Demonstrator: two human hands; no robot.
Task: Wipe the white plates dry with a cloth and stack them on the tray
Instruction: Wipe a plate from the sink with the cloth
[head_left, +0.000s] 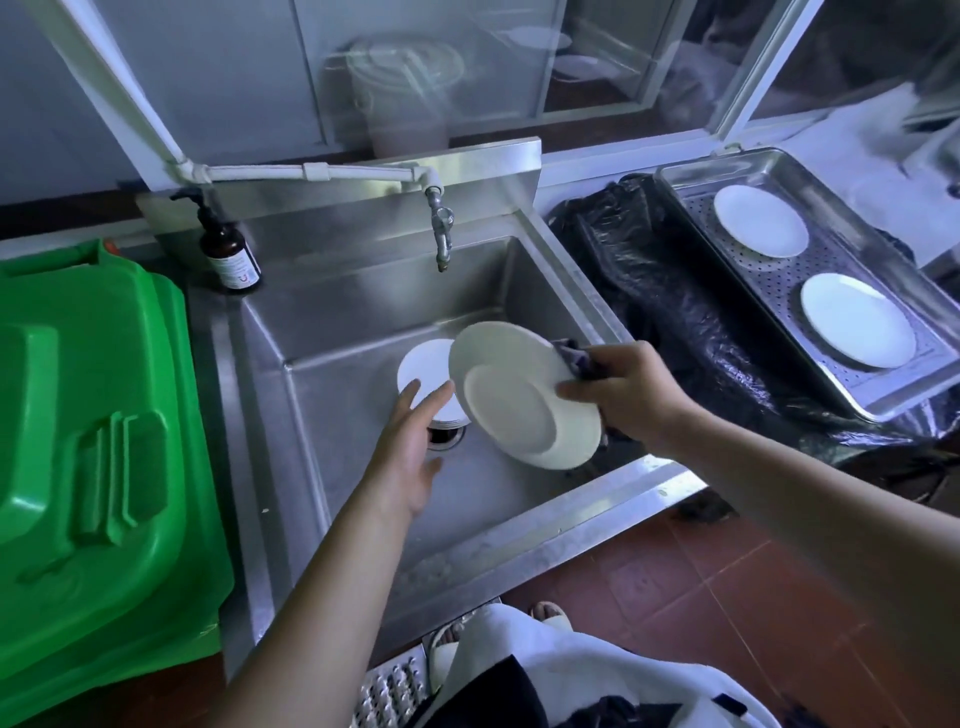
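Note:
Over the steel sink, my right hand grips a tilted white plate by its right rim, with a dark cloth bunched between the fingers and the plate. A stack of white plates stands in the sink beside the drain, partly hidden behind the held plate. My left hand hovers open with straight fingers just in front of that stack, close to the held plate's left edge. On the right, a steel perforated tray holds two white plates, one far and one near.
A tap hangs over the sink's back. A brown pump bottle stands at the back left corner. A green plastic bin lid fills the left. Black plastic sheeting lies under the tray. Red floor tiles show below.

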